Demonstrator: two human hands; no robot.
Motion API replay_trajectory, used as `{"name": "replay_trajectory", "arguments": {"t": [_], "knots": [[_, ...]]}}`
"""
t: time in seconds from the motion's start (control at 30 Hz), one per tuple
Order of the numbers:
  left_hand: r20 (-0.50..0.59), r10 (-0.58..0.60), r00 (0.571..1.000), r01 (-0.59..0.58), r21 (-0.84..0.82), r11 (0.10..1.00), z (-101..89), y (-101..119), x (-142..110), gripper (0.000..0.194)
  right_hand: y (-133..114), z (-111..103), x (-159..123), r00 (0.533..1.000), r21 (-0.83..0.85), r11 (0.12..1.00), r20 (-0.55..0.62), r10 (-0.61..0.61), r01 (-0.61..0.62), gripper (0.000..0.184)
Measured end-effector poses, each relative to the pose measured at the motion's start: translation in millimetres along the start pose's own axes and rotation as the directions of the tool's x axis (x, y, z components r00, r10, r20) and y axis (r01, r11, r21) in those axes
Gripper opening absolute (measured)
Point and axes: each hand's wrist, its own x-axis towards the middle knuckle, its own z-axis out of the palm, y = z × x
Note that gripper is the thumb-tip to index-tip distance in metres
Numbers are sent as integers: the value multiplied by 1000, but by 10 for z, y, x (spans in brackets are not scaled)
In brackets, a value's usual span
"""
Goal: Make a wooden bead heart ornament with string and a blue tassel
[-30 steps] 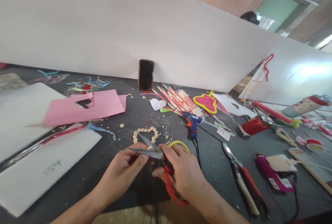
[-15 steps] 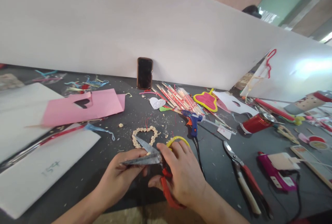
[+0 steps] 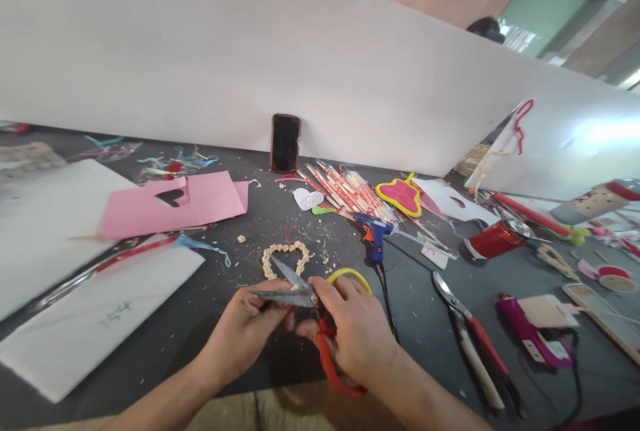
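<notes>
My right hand [image 3: 361,328] is wrapped round the scissors [image 3: 295,296], which have one yellow and one red handle. Their blades are apart and point left, over my left hand [image 3: 245,331]. The fingers of that hand are closed in a pinch beneath the lower blade. A small pale piece [image 3: 295,288] shows between the blades at the left fingertips; its full shape is hidden. Just beyond the blades, a heart outline of small pale bits [image 3: 303,259] lies on the dark table [image 3: 200,324], partly covered by the upper blade. Crumbs are scattered around it.
To the right lie a blue glue gun [image 3: 377,234], pliers-like cutters [image 3: 470,331], a red can [image 3: 497,238] and a magenta device [image 3: 533,331]. Pink paper [image 3: 215,201] and white board [image 3: 135,298] lie left. Behind stand a phone [image 3: 285,144] and a white partition [image 3: 200,44].
The view has shifted slightly, so most things sit a little further right. The gap between the scissor blades looks slightly narrower. Both hands keep their hold.
</notes>
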Motion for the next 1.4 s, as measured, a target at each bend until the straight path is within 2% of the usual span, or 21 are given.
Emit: {"name": "replay_trajectory", "arguments": {"t": [0.17, 0.33, 0.63, 0.9, 1.0, 1.2, 1.4], "knots": [[-13, 22, 1000, -22, -19, 1000, 4, -37, 7, 24, 10, -1, 1, 998, 9, 1000, -65, -16, 17, 55], [-99, -28, 995, 25, -31, 999, 1, -112, 6, 19, 17, -8, -5, 995, 13, 1000, -95, -18, 20, 56], [-111, 42, 993, -38, 37, 999, -13, -27, 3, 20, 5, -17, -24, 992, 1, 999, -118, -37, 37, 65], [-12, 67, 998, -65, 74, 995, -58, -57, -35, 21, 13, -3, -33, 995, 16, 999, -83, -50, 52, 73], [16, 79, 997, -80, 69, 994, -50, -23, -39, 24, 15, -5, -27, 997, 24, 998, -58, -59, 61, 69], [-23, 47, 999, -47, 4, 999, -15, -20, -31, 21, 0, 12, -37, 999, 44, 998, -21, -36, 37, 63], [-58, -10, 998, 7, -51, 999, 35, 41, -22, 25, -34, -9, -42, 999, -12, 1000, 17, 27, -27, 57]]}}
